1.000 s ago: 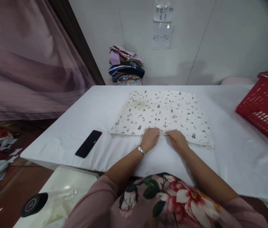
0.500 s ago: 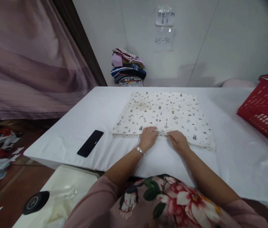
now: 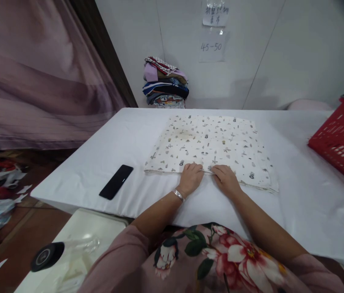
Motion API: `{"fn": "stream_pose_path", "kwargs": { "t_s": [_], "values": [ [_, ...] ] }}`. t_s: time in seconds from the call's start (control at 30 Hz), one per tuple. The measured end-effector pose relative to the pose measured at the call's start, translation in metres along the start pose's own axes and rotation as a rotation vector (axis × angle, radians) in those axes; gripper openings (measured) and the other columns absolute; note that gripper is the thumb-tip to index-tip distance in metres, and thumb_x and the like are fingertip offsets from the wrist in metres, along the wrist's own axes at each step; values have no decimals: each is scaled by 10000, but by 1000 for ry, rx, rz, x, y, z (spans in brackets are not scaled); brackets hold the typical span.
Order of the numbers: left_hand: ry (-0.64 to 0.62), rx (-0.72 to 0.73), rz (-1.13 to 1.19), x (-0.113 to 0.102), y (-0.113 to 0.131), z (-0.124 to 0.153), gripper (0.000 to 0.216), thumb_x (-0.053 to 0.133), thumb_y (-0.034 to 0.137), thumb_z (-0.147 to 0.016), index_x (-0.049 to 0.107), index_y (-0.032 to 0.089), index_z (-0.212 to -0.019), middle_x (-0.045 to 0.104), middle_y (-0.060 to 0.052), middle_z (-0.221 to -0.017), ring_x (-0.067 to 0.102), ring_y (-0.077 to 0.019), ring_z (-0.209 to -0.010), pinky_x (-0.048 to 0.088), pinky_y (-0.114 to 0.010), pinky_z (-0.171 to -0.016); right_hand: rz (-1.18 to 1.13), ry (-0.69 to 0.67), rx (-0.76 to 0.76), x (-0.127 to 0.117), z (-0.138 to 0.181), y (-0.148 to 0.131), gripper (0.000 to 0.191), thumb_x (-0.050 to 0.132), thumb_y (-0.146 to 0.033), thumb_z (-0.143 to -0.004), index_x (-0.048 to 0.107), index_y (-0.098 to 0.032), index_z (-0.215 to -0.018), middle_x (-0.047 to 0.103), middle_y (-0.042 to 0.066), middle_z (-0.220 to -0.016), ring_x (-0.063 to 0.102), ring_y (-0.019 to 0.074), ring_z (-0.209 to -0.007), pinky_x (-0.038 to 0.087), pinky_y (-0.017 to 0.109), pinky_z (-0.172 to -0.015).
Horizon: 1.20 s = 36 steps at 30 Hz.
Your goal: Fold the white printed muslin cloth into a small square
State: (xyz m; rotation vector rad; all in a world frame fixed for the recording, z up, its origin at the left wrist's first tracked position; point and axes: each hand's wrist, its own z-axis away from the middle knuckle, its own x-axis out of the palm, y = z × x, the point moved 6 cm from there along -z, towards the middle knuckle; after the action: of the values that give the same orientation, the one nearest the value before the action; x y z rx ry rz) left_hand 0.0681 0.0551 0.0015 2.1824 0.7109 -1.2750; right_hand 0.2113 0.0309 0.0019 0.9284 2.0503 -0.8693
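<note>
A white cloth [image 3: 211,142] with small grey and brown prints lies folded flat on the white-covered table [image 3: 105,138]. Its near edge is pinched by my left hand [image 3: 191,178], which wears a silver bracelet [image 3: 178,195] at the wrist. Close beside it, to the right, my right hand [image 3: 225,179] is closed on the same edge, with a small gap between the two hands. The thumbs are partly hidden under the cloth's edge. A brownish stain shows on the cloth's far left part.
A black phone [image 3: 116,182] lies left of the cloth. At the right edge stands a red plastic basket [image 3: 339,138]. Folded fabrics [image 3: 166,83] are stacked by the wall beyond the table. Front left, a white surface [image 3: 89,221] holds a black round object [image 3: 47,256].
My right hand has moved slightly left along the cloth's near edge, closer to my left hand, and its fingers lie more over the top. The view has tilted a little.
</note>
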Motion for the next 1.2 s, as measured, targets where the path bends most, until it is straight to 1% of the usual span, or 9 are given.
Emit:
{"fn": "stream_pose_path", "kwargs": {
  "t_s": [0.13,0.2,0.3,0.5,0.63,0.77,1.0,1.1,1.2],
  "values": [
    [20,43,-12,2,1,-1,262,380,223,-963,580,211,-793,624,-78,-914,521,-222,-893,389,-453,-770,19,-100,38,7,-1,0,298,402,-267,-931,663,-251,-1074,655,87,-1011,546,245,-947,442,402,-850],
    [20,51,-23,2,2,-1,227,402,212,-956,581,214,-816,631,-65,-918,518,-217,-891,388,-441,-766,24,-143,69,10,0,2,314,388,-288,-930,669,-280,-1071,655,86,-996,546,255,-940,433,411,-843],
    [10,38,-38,0,3,-1,202,414,194,-949,581,219,-837,638,-49,-941,517,-212,-908,388,-430,-780,40,-157,78,11,0,3,335,363,-299,-937,666,-276,-1077,651,89,-993,539,263,-934,424,418,-829],
    [-34,0,-66,0,5,-3,197,439,187,-932,577,223,-796,634,-38,-890,528,-203,-891,395,-419,-815,119,-134,17,13,-2,-5,306,400,-275,-928,637,-270,-1121,641,85,-1053,528,253,-967,399,387,-815],
    [-56,-14,-86,-1,6,-5,201,427,191,-931,596,210,-823,636,-36,-845,537,-198,-883,407,-399,-841,128,-112,-7,22,-10,-13,296,398,-252,-918,642,-241,-1086,644,80,-999,519,244,-902,389,373,-761],
    [-95,-63,-65,-2,4,-4,244,389,212,-941,608,229,-833,638,-57,-841,551,-205,-898,415,-390,-846,124,-87,-21,28,-14,-21,275,408,-202,-902,649,-194,-1033,642,96,-961,507,235,-871,374,355,-742],
    [-98,-76,-52,3,3,-3,217,390,215,-932,597,254,-878,647,-61,-860,567,-220,-927,423,-404,-855,107,-45,-35,29,-7,-16,296,390,-174,-886,667,-190,-989,639,108,-940,527,235,-857,401,367,-737],
    [-95,-89,-66,5,1,-2,189,406,188,-918,586,247,-919,649,-71,-867,574,-227,-931,435,-415,-832,57,-20,-42,29,-6,-13,298,391,-206,-888,671,-216,-990,637,112,-952,538,258,-871,428,404,-733],
    [-70,-121,-68,2,0,-1,206,412,155,-902,589,256,-928,655,-60,-888,576,-226,-953,441,-411,-836,-4,31,-31,27,-6,-11,303,423,-221,-869,669,-303,-1025,633,106,-968,540,292,-888,441,466,-741]
  ]
}}
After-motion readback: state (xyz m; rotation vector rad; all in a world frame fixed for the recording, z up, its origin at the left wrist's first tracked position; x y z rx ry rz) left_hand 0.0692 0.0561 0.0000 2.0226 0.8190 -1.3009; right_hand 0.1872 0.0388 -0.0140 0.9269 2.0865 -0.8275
